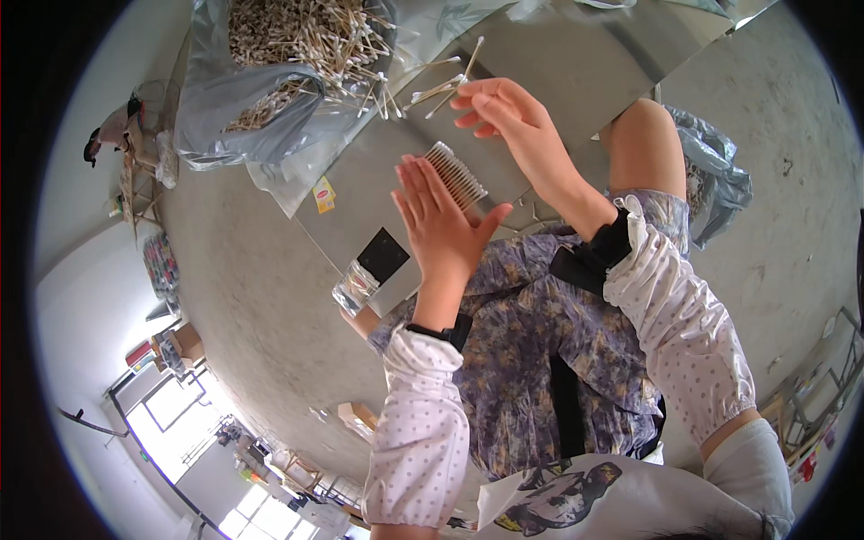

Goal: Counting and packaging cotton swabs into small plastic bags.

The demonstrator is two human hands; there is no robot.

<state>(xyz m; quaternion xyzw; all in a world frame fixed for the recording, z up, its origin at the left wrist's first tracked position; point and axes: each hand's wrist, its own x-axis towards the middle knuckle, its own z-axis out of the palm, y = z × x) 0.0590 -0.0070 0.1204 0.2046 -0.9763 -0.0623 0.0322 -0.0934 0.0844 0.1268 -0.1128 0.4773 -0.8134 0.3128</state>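
A flat row of cotton swabs [455, 175], seen end-on, is pressed between my two palms. My left hand [438, 229] stands upright with straight fingers against the row's near side. My right hand [511, 121] lies flat against its far side, fingers pointing left. Both hands hover above a grey metal sheet [576, 63]. A few loose swabs [438, 88] lie on the sheet just beyond my right hand. Behind them sits a large grey plastic bag [261, 117], open and heaped with several more swabs [301, 36].
A black square [382, 255], a small clear packet [355, 288] and a yellow label [324, 194] lie near the sheet's edge. Another crumpled plastic bag [720, 180] rests on the concrete floor beside my knee [641, 144]. Shelves and windows show at the lower left.
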